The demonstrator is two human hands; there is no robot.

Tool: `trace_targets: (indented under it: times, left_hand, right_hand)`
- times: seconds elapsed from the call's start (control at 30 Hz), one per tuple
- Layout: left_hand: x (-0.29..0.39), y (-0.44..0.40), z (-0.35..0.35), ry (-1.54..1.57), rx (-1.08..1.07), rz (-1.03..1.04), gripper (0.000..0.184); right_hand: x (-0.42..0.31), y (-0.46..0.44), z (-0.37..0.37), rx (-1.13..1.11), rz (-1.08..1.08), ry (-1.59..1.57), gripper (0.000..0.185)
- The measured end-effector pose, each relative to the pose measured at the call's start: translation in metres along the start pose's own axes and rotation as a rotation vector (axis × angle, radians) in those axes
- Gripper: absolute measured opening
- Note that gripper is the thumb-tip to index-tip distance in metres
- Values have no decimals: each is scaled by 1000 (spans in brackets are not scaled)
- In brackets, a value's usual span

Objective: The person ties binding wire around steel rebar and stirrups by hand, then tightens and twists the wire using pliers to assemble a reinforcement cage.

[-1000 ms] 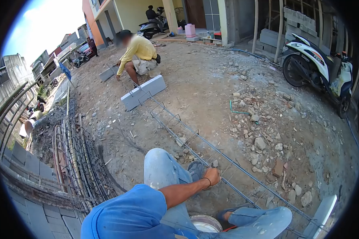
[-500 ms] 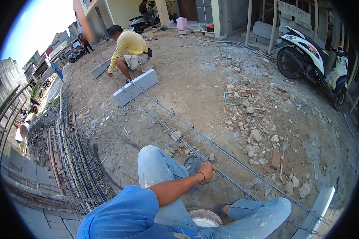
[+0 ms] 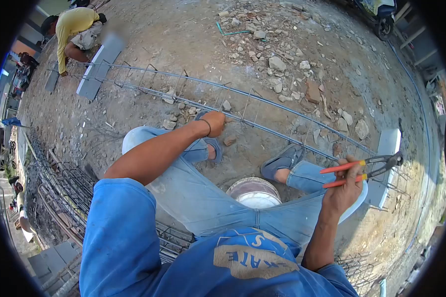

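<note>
A long steel rebar frame (image 3: 193,103) with wire stirrups runs from the upper left to the lower right. My left hand (image 3: 214,123) is closed round something at its near bar that I cannot make out. On the right, my right hand (image 3: 346,183) grips pincers (image 3: 376,166) with red handles, their dark jaws pointing right, close to the frame's right end. Light blocks lie under the frame, one block (image 3: 96,74) at the far left and another block (image 3: 387,148) at the right. Between my legs is an upturned-looking round bucket (image 3: 254,193).
A co-worker (image 3: 74,29) in a yellow shirt crouches at the frame's far end. Rubble (image 3: 277,64) is scattered beyond the frame. More rebar cages (image 3: 64,188) lie at the left. A parked scooter (image 3: 381,20) stands at the upper right, near a blue hose (image 3: 414,81).
The view has swung down and to the right. My right hand and the red-handled pincers have come into sight. My left hand remains at the frame.
</note>
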State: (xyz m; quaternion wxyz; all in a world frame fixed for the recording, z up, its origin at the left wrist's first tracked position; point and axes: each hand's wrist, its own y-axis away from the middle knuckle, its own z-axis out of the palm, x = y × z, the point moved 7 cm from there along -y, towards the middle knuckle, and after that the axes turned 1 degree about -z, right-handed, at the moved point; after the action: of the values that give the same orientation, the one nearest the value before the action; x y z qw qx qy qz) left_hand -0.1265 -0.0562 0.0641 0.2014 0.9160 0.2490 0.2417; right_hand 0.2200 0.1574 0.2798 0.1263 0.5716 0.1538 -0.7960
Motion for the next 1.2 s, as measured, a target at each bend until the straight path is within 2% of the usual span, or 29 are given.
trace_targets:
  times: [0.03, 0.07, 0.17, 0.23, 0.27, 0.33, 0.47, 0.53, 0.77, 0.83, 0.97, 1.03, 1.1, 1.17, 1.2]
  left_hand:
    - [-8, -2, -2, 85, 64, 19, 39]
    - [-6, -3, -3, 81, 59, 33, 39]
    - [-4, 9, -17, 165, 78, 12, 43]
    - [2, 14, -23, 160, 118, -13, 44]
    - [3, 14, -24, 162, 114, -3, 44]
    - [-1, 14, -19, 184, 75, -55, 48]
    - [2, 15, -21, 148, 127, -66, 53]
    - [3, 18, -20, 112, 44, -122, 47]
    - [12, 20, -35, 100, 64, -143, 29]
    - [11, 18, -35, 111, 54, -182, 23]
    - [14, 16, -36, 100, 39, -187, 22]
    - [16, 15, -37, 100, 43, -199, 22]
    - [17, 15, -36, 95, 14, -201, 24]
    - [13, 13, -32, 86, -12, -201, 26]
    - [10, 12, -29, 159, 6, -172, 29]
  right_hand:
    - [39, 21, 44, -71, 189, -67, 29]
    - [85, 50, 82, -200, 510, -256, 28]
    - [200, 138, 147, -350, 1073, -169, 24]
    - [242, 174, 166, -327, 1293, -86, 23]
    - [254, 177, 173, -316, 1290, -84, 23]
    - [275, 191, 178, -240, 1439, -137, 25]
    - [300, 187, 181, -211, 1430, -148, 34]
    - [299, 185, 188, -317, 1372, -304, 42]
    - [297, 186, 202, -406, 1254, -113, 48]
    - [299, 178, 197, -214, 1247, -71, 25]
    - [304, 167, 193, -172, 1217, 22, 19]
    - [314, 167, 189, -211, 1205, 159, 10]
    - [309, 171, 189, -155, 1209, 194, 6]
    - [314, 173, 185, -99, 1209, 225, 8]
    - [326, 172, 179, -84, 1164, 231, 14]
